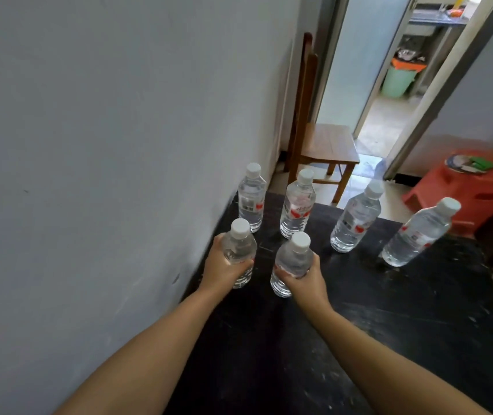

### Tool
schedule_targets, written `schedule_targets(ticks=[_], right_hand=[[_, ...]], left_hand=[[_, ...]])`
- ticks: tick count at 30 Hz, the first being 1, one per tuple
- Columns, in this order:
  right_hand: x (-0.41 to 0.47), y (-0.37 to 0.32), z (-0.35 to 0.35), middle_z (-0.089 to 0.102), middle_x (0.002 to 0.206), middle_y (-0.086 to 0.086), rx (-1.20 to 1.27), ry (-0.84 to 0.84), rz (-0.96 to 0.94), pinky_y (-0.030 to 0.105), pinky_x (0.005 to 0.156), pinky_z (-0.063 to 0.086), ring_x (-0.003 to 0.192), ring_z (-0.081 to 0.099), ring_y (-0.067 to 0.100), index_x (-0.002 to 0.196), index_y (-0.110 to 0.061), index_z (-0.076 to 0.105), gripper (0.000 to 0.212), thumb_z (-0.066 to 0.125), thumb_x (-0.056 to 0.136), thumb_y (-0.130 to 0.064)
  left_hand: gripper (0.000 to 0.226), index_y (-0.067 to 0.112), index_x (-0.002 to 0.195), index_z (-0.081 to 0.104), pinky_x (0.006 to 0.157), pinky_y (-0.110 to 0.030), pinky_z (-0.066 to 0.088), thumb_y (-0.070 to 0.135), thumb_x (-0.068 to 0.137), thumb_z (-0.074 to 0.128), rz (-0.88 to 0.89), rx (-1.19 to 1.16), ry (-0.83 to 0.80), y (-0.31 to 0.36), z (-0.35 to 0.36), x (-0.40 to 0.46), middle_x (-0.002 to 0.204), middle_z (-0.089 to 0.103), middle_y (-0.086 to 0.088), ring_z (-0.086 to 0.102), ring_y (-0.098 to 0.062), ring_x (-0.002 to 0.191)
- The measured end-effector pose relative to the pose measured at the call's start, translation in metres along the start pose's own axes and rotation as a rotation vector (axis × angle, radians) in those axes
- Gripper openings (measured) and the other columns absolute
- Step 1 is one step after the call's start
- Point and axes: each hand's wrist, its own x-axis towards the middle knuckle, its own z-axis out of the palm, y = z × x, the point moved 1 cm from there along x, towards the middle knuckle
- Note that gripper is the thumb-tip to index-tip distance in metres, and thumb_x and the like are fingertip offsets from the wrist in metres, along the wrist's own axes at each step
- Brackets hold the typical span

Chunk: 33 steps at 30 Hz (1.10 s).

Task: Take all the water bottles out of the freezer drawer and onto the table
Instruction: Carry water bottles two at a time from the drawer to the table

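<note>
Water bottles stand on the black desk [389,310]: four beyond the hands, while the left hand [224,271] and right hand [305,280], arms outstretched, each grip one more.

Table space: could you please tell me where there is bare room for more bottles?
The table is bare near the camera, right of the right hand. It is crowded at the far edge, where four bottles stand.

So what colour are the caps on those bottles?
White, on all six water bottles, clearest in the head view.
</note>
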Motion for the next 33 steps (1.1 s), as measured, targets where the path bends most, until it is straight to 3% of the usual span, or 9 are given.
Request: schedule_targets(ticks=[5,10,13,15,18,21,23,30,33], right_hand=[[0.011,0.004,0.003,0.058,0.107,-0.02,-0.016,-0.011,-0.038,-0.002,0.069,0.043,0.096,0.057,-0.007,0.11,-0.045,0.039,0.062,0.081,0.073,-0.019],[0.008,0.002,0.003,0.051,0.129,0.002,-0.029,-0.04,-0.066,0.027,0.097,0.045,0.115,0.054,0.015,0.125,-0.034,0.034,0.069,0.079,0.075,-0.017],[0.007,-0.001,0.0,0.048,0.131,0.004,-0.05,-0.067,-0.069,0.03,0.1,0.044,0.118,0.052,0.016,0.126,-0.032,0.032,0.07,0.079,0.075,-0.018],[0.008,-0.001,0.0,0.049,0.131,0.007,-0.07,-0.096,-0.042,0.035,0.102,0.045,0.119,0.053,0.018,0.129,-0.022,0.036,0.069,0.079,0.075,-0.02],[0.002,-0.002,-0.003,0.045,0.138,0.012,-0.105,-0.131,0.094,0.043,0.103,0.045,0.123,0.05,0.024,0.141,-0.016,0.028,0.087,0.08,0.072,-0.031],[-0.013,-0.001,-0.008,0.022,0.154,0.018,-0.207,-0.171,0.277,0.042,0.109,0.036,0.137,0.035,0.032,0.152,-0.013,0.005,0.108,0.077,0.075,-0.039],[-0.025,-0.005,-0.012,0.014,0.156,0.02,-0.28,-0.183,0.321,0.041,0.11,0.031,0.141,0.027,0.034,0.152,-0.011,-0.004,0.107,0.071,0.081,-0.039],[-0.074,-0.046,-0.025,0.014,0.155,0.017,-0.333,-0.104,0.109,0.023,0.09,0.032,0.134,0.037,0.03,0.153,-0.012,-0.002,0.082,0.055,0.094,-0.021],[-0.108,-0.063,-0.025,0.02,0.153,0.016,-0.332,-0.097,0.006,0.024,0.09,0.031,0.132,0.039,0.03,0.153,-0.015,0.004,0.079,0.055,0.093,-0.017]], left_hand=[[0.066,0.04,0.108,0.041,0.076,-0.002,0.041,0.013,0.065,0.084,0.016,-0.045,0.04,-0.019,0.011,0.016,0.104,0.057,0.019,0.056,0.012,0.094],[0.068,0.036,0.115,0.039,0.086,-0.017,0.042,0.015,0.067,0.083,0.044,-0.049,0.024,-0.019,0.014,0.023,0.114,0.058,0.005,0.058,-0.006,0.103],[0.068,0.032,0.116,0.039,0.092,-0.024,0.045,0.01,0.068,0.081,0.035,-0.048,0.022,-0.015,0.016,0.02,0.117,0.057,-0.001,0.058,-0.013,0.107],[0.071,0.025,0.121,0.039,0.097,-0.031,0.045,0.008,0.066,0.082,-0.019,-0.028,0.012,-0.014,0.015,0.02,0.12,0.055,-0.004,0.057,-0.018,0.111],[0.084,0.017,0.134,0.032,0.106,-0.041,0.041,0.016,0.067,0.082,-0.144,0.059,-0.041,-0.012,0.007,0.013,0.133,0.048,-0.009,0.051,-0.023,0.121],[0.088,0.015,0.142,0.026,0.107,-0.038,0.039,0.027,0.073,0.078,-0.184,0.203,-0.098,-0.01,-0.007,-0.003,0.143,0.04,-0.01,0.044,-0.025,0.129],[0.08,0.013,0.142,0.027,0.104,-0.035,0.039,0.031,0.079,0.073,-0.21,0.24,-0.116,-0.006,-0.017,-0.015,0.142,0.042,-0.012,0.045,-0.026,0.128],[0.047,0.007,0.129,0.045,0.096,-0.033,0.042,0.033,0.092,0.056,-0.178,0.222,0.012,0.034,-0.058,-0.067,0.121,0.06,-0.014,0.057,-0.028,0.111],[0.043,0.007,0.127,0.047,0.092,-0.03,0.042,0.033,0.093,0.055,-0.103,0.24,-0.001,0.05,-0.072,-0.106,0.118,0.061,-0.012,0.058,-0.026,0.11]])
